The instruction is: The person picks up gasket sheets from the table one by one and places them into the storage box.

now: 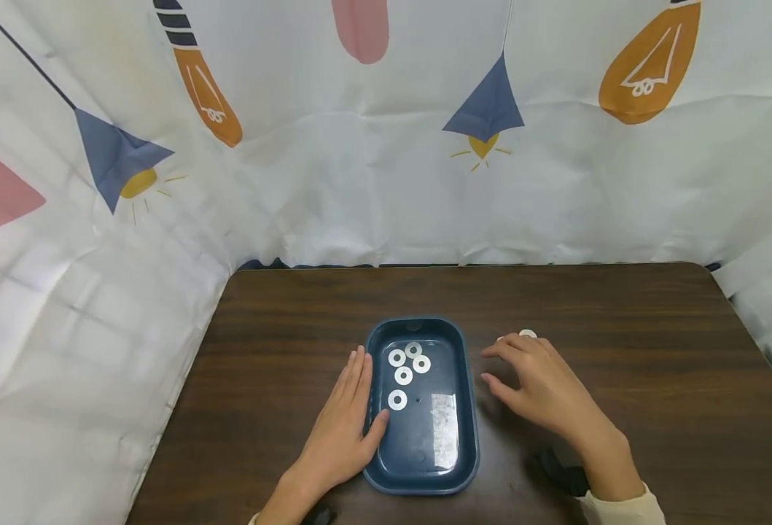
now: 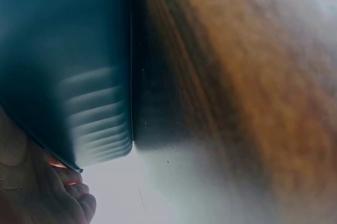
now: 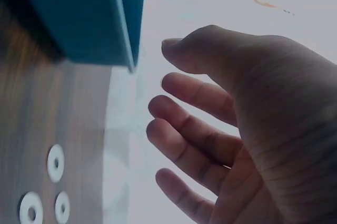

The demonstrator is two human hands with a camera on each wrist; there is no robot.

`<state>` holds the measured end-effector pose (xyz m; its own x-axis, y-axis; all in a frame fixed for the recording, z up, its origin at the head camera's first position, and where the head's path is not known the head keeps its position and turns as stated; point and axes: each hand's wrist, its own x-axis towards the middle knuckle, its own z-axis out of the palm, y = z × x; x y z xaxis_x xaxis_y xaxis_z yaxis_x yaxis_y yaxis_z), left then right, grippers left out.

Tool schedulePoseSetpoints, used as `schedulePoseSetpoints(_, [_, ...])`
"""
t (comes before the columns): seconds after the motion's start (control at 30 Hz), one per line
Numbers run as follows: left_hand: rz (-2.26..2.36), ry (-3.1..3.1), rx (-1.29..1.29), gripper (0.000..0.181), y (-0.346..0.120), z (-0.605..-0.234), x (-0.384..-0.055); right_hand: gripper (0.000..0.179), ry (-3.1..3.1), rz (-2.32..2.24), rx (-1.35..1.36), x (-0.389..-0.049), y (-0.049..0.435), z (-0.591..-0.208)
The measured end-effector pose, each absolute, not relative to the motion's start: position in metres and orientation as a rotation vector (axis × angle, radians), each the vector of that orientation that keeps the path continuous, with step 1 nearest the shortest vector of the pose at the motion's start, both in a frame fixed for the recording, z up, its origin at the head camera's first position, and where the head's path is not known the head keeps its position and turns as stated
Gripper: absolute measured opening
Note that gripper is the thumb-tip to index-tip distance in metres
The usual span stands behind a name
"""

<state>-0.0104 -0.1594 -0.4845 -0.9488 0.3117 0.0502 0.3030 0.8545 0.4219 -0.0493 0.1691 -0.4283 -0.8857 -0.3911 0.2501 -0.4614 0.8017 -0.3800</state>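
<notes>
A dark blue rectangular tray (image 1: 417,445) stands on the table, with several white washers (image 1: 391,400) lying flat in its left and far part. Along the tray's left side rests my left hand (image 1: 333,441), fingers straight against the outside and thumb over the rim. My right hand (image 1: 543,386) hovers to the right of the tray, its fingers spread and gently bent, nothing between thumb and fingertips. Just beyond that hand a white washer (image 1: 528,332) shows, partly covered by it. In the right wrist view, three washers (image 3: 50,164) lie on the table beside the tray (image 3: 79,18).
The dark brown wooden table (image 1: 294,328) has rounded far corners. A white curtain (image 1: 359,182) printed with lamps and bulbs hangs behind it and along the sides. A black band (image 1: 563,474) sits at the right wrist, near a cream sleeve (image 1: 625,509).
</notes>
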Motion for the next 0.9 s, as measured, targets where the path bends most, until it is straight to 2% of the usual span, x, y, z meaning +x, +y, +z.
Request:
schedulePoseSetpoints(0.47, [0.695,3.002,0.461,0.092,-0.157,-0.486,-0.009,0.032,-2.869,0.657,0.481,-0.046,0.214,-0.457])
schedulePoseSetpoints(0.9, [0.704,3.001,0.477,0.091,-0.16,-0.485,-0.008,0.032,-2.975,0.685,0.379,-0.047,0.232,-0.484])
